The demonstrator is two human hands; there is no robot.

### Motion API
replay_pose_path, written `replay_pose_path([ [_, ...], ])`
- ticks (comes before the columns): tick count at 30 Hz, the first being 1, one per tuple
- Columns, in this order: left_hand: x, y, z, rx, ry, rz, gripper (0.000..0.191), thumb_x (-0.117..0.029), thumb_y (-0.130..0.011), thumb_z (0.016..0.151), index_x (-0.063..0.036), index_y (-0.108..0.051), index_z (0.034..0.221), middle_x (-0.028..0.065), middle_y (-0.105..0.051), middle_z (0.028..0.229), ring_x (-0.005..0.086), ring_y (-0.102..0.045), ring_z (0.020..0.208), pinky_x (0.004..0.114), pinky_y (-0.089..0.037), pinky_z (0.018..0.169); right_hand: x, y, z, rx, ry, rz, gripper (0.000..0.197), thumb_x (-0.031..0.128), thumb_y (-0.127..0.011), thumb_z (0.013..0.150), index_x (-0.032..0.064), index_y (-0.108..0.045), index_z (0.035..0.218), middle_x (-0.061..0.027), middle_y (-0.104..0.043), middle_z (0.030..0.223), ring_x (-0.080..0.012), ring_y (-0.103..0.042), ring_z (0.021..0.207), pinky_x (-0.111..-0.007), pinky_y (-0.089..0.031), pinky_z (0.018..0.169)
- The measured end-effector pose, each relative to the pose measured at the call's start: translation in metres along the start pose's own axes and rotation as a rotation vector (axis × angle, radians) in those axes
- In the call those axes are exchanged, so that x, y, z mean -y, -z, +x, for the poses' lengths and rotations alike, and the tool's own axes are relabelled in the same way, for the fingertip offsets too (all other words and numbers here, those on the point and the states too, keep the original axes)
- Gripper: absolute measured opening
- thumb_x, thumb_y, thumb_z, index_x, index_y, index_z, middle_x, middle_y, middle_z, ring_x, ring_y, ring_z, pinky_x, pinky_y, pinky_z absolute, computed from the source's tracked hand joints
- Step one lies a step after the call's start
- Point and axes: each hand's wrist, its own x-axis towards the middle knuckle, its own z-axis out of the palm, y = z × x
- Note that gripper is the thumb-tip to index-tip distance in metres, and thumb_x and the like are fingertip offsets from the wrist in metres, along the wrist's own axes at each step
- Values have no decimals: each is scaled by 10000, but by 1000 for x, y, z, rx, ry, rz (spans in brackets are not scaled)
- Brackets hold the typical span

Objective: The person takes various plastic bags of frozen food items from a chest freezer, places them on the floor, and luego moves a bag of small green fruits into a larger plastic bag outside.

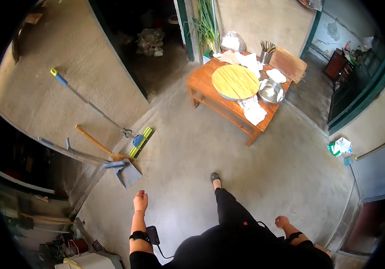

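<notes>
My left hand [140, 201] hangs over the concrete floor, its fingers loosely curled and nothing visible in them. Nearest to it is a grey dustpan [129, 175] on the floor. On the other side of my body, my right hand [282, 222] is curled and slightly blurred, and its palm side is hidden. It appears to touch nothing. Ahead stands a low wooden table [200, 79]. A round slatted lid [236, 81] on it covers a basin, and a stainless steel bowl [271, 91] sits alongside.
A flat mop [93, 107] and a straw broom [95, 141] lean on the left wall. White cloths [254, 113], a utensil holder [265, 57] and a wooden board [288, 64] are at the table. Green onions [207, 25] stand behind it. A grey cabinet [377, 171] is at right.
</notes>
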Motion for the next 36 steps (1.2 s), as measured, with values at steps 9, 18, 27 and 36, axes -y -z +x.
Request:
replay_pose_path([
  [9, 29, -41, 53, 665, 41, 291, 305, -331, -492, 739, -100, -626, 885, 136, -616, 836, 323, -579, 818, 397, -467, 718, 175, 183, 209, -6, 172, 9, 241, 230, -521, 673, 108, -639, 844, -167, -603, 834, -343, -559, 811, -392, -452, 746],
  [18, 115, -63, 203, 896, 276, 553, 410, -396, -418, 778, -66, -620, 914, 154, -570, 1017, 309, -527, 972, 399, -424, 831, 502, 436, 434, -497, 248, 39, 259, 274, -514, 727, 53, -636, 670, -163, -589, 633, -347, -573, 615, -427, -460, 572],
  [27, -136, -19, 707, 259, 73, -18, 261, -197, -504, 729, -27, -555, 920, 213, -577, 879, 374, -548, 818, 425, -445, 715, 632, 513, 497, -182, 243, -257, 400, 383, -450, 765, 54, -636, 634, -150, -599, 651, -335, -581, 609, -431, -464, 569],
  [36, -315, -7, 1055, 146, -269, -148, 274, -212, -526, 769, -41, -559, 980, 170, -581, 946, 325, -541, 911, 381, -442, 779, 751, 595, 676, -78, 151, -150, 424, 381, -395, 763, 44, -648, 719, -183, -607, 746, -341, -596, 705, -442, -457, 705],
])
